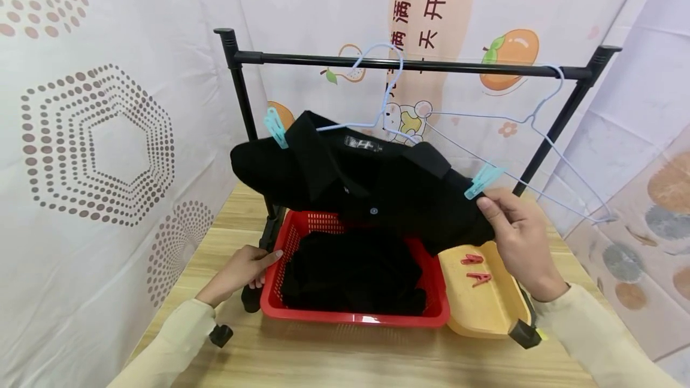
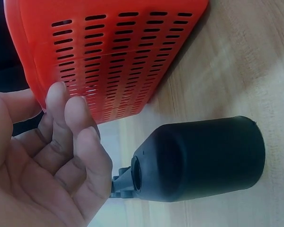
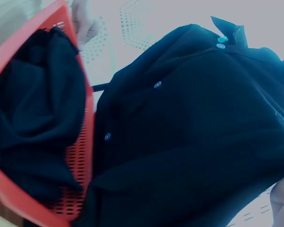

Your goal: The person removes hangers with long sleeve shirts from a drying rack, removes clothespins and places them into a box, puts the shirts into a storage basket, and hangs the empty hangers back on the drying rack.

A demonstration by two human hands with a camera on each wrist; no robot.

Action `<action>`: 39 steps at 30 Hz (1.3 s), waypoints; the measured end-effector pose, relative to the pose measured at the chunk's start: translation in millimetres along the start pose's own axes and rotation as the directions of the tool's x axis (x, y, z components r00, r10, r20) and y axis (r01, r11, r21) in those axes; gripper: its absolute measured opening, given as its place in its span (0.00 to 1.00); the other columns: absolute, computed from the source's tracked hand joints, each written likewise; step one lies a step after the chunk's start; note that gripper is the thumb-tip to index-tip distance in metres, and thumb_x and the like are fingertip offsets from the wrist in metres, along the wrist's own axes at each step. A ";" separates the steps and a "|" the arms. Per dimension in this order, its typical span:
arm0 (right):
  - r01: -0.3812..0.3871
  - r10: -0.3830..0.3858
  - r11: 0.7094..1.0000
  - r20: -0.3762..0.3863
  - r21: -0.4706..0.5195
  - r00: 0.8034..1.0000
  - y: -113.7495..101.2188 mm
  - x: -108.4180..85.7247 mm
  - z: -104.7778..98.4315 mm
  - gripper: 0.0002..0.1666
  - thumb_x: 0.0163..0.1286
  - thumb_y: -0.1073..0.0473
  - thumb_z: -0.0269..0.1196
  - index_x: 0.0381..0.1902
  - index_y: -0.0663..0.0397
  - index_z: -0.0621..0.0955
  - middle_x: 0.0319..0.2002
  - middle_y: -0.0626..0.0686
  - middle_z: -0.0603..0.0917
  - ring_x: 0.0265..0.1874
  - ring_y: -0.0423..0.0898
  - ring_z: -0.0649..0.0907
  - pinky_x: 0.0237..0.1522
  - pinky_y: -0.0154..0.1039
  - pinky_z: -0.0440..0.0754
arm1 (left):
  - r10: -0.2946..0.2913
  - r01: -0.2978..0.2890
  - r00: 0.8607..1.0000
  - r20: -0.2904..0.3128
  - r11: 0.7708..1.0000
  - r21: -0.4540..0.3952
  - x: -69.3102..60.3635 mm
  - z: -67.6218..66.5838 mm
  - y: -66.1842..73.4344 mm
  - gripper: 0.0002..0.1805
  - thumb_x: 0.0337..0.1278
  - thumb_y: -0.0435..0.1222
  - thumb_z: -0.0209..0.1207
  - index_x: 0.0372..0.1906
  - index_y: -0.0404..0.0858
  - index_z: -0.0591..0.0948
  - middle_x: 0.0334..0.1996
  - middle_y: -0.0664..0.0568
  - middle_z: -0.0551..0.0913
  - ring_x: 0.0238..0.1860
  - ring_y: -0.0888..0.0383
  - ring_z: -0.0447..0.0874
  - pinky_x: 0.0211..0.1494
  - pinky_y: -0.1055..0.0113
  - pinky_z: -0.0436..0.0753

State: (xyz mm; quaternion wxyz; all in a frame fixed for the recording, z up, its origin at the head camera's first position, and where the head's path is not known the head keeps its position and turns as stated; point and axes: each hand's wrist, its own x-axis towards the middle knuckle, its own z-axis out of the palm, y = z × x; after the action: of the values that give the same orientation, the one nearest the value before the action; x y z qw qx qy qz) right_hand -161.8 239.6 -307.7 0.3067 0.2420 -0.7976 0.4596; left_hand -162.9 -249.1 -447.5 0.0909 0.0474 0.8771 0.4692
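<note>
A black collared shirt hangs on a light blue hanger hooked over the rack's bar. Two light blue clothespins clip its shoulders, one on each side. My right hand pinches the shirt's shoulder just below the right-hand clothespin, pulling the cloth out sideways. Down at the left, my left hand grips the rim of a red basket, thumb over the edge and fingers outside, as the left wrist view shows. More black cloth lies bunched inside the basket.
The black rack stands over the basket, its feet on the wooden table. Another blue hanger hangs bare at the bar's right end. A yellow tray beside the basket holds two red clothespins.
</note>
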 end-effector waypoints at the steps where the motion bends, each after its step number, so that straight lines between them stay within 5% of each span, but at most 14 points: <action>1: -0.008 0.008 1.000 0.018 0.002 1.000 3.3 -3.5 1.2 0.07 0.75 0.72 0.60 0.39 0.62 0.85 0.31 0.47 0.78 0.32 0.39 0.73 0.34 0.28 0.69 | 0.001 -0.001 1.000 0.000 1.000 0.001 -0.1 0.2 -0.2 0.27 0.76 0.51 0.56 0.21 0.37 0.79 0.15 0.49 0.78 0.18 0.54 0.77 0.25 0.62 0.80; 7: -0.081 0.079 0.997 0.108 0.018 0.991 23.5 -27.3 11.9 0.09 0.74 0.73 0.61 0.39 0.55 0.85 0.32 0.47 0.80 0.32 0.40 0.75 0.34 0.30 0.70 | 0.007 -0.007 1.000 0.019 1.000 -0.002 -3.6 1.9 -4.1 0.28 0.76 0.52 0.56 0.22 0.36 0.79 0.16 0.48 0.79 0.19 0.53 0.78 0.26 0.60 0.81; 14: -0.178 0.171 0.984 0.246 0.005 0.954 39.7 -50.3 23.8 0.08 0.76 0.68 0.61 0.41 0.49 0.84 0.21 0.44 0.71 0.14 0.38 0.70 0.16 0.34 0.69 | 0.012 -0.011 1.000 0.007 0.992 -0.124 -8.4 -2.5 -13.1 0.17 0.76 0.41 0.58 0.32 0.32 0.80 0.22 0.47 0.80 0.22 0.51 0.79 0.25 0.60 0.81; 19: -0.189 0.182 0.982 0.263 0.001 0.947 47.0 -54.8 28.8 0.08 0.77 0.66 0.61 0.42 0.48 0.85 0.21 0.45 0.71 0.09 0.40 0.69 0.11 0.36 0.70 | 0.004 -0.020 0.995 -0.103 0.988 -0.152 -7.4 -21.7 -11.5 0.11 0.69 0.28 0.52 0.31 0.27 0.81 0.23 0.46 0.81 0.23 0.51 0.80 0.27 0.61 0.82; 24: -0.169 0.173 0.985 0.252 -0.039 0.952 55.5 -59.7 32.3 0.08 0.75 0.66 0.63 0.41 0.48 0.85 0.26 0.44 0.78 0.22 0.38 0.76 0.24 0.31 0.75 | -0.015 -0.057 0.947 -0.320 0.975 -0.215 -8.0 -42.6 -1.9 0.19 0.80 0.39 0.50 0.39 0.26 0.81 0.25 0.51 0.81 0.25 0.56 0.79 0.28 0.63 0.82; 27: -0.123 0.136 0.990 0.235 -0.069 0.963 60.6 -63.6 34.7 0.09 0.73 0.68 0.64 0.38 0.47 0.85 0.30 0.44 0.81 0.32 0.39 0.76 0.34 0.29 0.73 | 0.108 -0.199 0.918 -0.382 0.958 -0.207 -10.2 -49.7 4.0 0.25 0.82 0.46 0.48 0.50 0.26 0.82 0.35 0.51 0.84 0.33 0.56 0.80 0.33 0.65 0.82; 30: -0.089 0.107 0.992 0.229 -0.087 0.968 65.3 -67.8 36.9 0.11 0.72 0.69 0.65 0.37 0.45 0.85 0.29 0.44 0.80 0.31 0.39 0.76 0.34 0.29 0.72 | 0.281 -0.334 0.898 -0.340 0.936 -0.109 -14.3 -51.2 11.2 0.20 0.83 0.43 0.49 0.58 0.33 0.84 0.48 0.52 0.86 0.45 0.58 0.83 0.43 0.69 0.82; 33: -0.057 0.076 0.994 0.220 -0.095 0.972 70.0 -70.0 38.8 0.12 0.72 0.70 0.65 0.37 0.45 0.85 0.28 0.42 0.80 0.28 0.39 0.75 0.32 0.29 0.72 | 0.395 -0.399 0.886 -0.244 0.916 0.035 -16.2 -50.0 18.2 0.15 0.80 0.39 0.53 0.58 0.44 0.86 0.55 0.55 0.85 0.56 0.59 0.81 0.55 0.73 0.77; 39: 0.007 0.020 0.992 0.207 -0.126 0.978 78.6 -72.3 43.6 0.13 0.69 0.72 0.67 0.36 0.45 0.85 0.27 0.40 0.80 0.22 0.36 0.73 0.26 0.28 0.69 | 0.412 -0.397 0.903 -0.120 0.908 0.134 -16.5 -45.8 18.7 0.12 0.73 0.38 0.62 0.55 0.47 0.89 0.54 0.56 0.86 0.60 0.52 0.80 0.61 0.71 0.74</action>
State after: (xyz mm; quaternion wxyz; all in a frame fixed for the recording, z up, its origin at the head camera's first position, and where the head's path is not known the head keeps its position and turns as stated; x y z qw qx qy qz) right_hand -175.7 244.9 -422.1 0.2346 0.2663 -0.8535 0.3815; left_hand -156.1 -278.8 -405.2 -0.0754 0.1990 0.8760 0.4328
